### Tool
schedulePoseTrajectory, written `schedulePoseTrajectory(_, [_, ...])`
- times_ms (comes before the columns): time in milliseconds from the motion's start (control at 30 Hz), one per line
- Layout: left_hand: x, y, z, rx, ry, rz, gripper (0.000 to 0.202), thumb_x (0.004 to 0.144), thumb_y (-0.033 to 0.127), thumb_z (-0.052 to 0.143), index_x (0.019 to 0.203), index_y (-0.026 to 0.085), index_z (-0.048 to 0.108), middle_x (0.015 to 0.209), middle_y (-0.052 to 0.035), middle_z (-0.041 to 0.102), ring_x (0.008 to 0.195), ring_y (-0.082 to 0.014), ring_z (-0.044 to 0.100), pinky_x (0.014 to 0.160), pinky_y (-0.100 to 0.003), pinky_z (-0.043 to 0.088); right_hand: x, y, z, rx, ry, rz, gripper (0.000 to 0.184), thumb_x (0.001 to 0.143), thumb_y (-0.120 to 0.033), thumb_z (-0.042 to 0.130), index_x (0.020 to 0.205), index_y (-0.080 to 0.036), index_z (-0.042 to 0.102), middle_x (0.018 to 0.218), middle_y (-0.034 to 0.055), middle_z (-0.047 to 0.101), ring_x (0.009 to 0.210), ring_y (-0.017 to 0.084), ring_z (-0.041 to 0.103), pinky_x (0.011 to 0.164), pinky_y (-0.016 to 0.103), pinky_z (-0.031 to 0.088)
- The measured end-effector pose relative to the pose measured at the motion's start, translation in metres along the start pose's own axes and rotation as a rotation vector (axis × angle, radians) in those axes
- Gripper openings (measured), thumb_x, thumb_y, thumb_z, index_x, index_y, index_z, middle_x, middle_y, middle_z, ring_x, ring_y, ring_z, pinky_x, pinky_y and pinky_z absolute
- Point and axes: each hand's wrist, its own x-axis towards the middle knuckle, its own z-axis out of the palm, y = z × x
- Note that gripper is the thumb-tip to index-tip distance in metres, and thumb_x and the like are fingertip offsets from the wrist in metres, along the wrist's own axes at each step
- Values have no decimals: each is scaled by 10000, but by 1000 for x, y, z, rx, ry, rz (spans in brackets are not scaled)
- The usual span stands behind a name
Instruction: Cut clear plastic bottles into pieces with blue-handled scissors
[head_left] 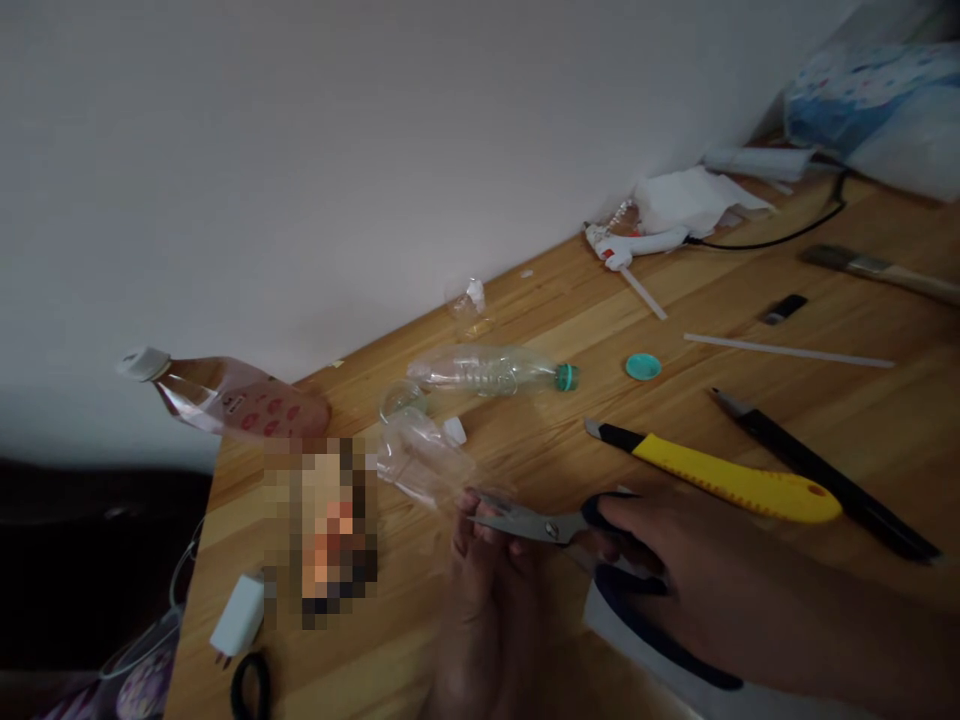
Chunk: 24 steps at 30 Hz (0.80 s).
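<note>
My right hand (697,580) grips a pair of scissors (551,528) with dark blue handles, its fingers through the loops. The blades point left, slightly apart, at the fingertips of my left hand (487,580). My left fingers are closed on what looks like a thin piece of clear plastic (511,492), faint and blurred around the blades. Just beyond them lies a cut section of clear plastic bottle (420,455). Further back, a clear bottle (487,370) with a green neck ring rests on its side. A white sheet (619,625) lies partly under my right hand.
Right of my hands lie a yellow utility knife (735,480) and a black pen-like tool (817,470). Behind are a teal cap (643,367), glue stick (787,350), glue gun (637,243) and brush (870,265). A pink-labelled bottle (232,395) and white charger (238,615) are left.
</note>
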Motion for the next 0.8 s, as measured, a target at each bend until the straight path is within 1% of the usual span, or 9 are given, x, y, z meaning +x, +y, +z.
schedulePoseTrajectory(100, [-2,1,2,-3,-39,-13,247,724,171,853,942,230,751,954,4,757,850,-101,699,771,-161,562,0,3,3,-26,67,-39,50,755,-225,618,758,-248,574,711,2,677,666,212,638,560,286,394])
schedulePoseTrajectory(200, [-2,0,2,-9,-63,-33,229,732,167,847,931,227,751,969,0,761,896,-113,704,805,-170,565,1,7,7,-38,77,-25,53,748,-224,626,746,-247,578,703,2,677,641,204,629,549,285,379])
schedulePoseTrajectory(300, [-3,1,2,-17,-53,-31,233,743,156,838,947,230,753,994,2,764,926,-109,704,822,-162,561,2,8,8,-45,81,-7,49,747,-218,626,744,-247,586,701,0,681,624,198,622,537,283,365])
schedulePoseTrajectory(433, [-4,2,5,-7,-18,-29,246,703,170,870,917,221,760,939,12,769,854,-90,710,784,-140,564,2,7,5,-60,46,-20,77,759,-202,607,720,-244,555,648,-17,658,579,182,600,513,283,329])
schedulePoseTrajectory(533, [-5,1,8,-6,-38,-42,245,683,190,885,893,210,760,910,13,773,862,-102,717,836,-167,571,1,8,3,-55,41,-32,56,772,-208,596,741,-247,570,695,-10,674,635,196,620,541,290,344])
schedulePoseTrajectory(600, [-5,0,7,-7,-27,-33,257,674,201,892,894,213,759,920,13,776,879,-113,720,865,-193,575,0,9,3,-47,53,-25,33,774,-221,604,775,-250,589,742,-2,690,676,206,633,569,296,365])
schedulePoseTrajectory(700, [-4,0,5,9,1,-16,298,644,185,907,901,217,759,930,14,776,887,-114,718,854,-189,576,-1,8,2,-47,38,-9,42,777,-233,611,763,-250,575,711,-6,678,654,203,624,556,295,359])
schedulePoseTrajectory(800, [-3,1,4,27,-52,-27,265,679,195,888,907,226,757,914,16,765,883,-114,710,854,-198,571,-1,5,0,-54,15,-19,62,762,-229,623,767,-247,564,718,4,680,663,213,623,543,291,354])
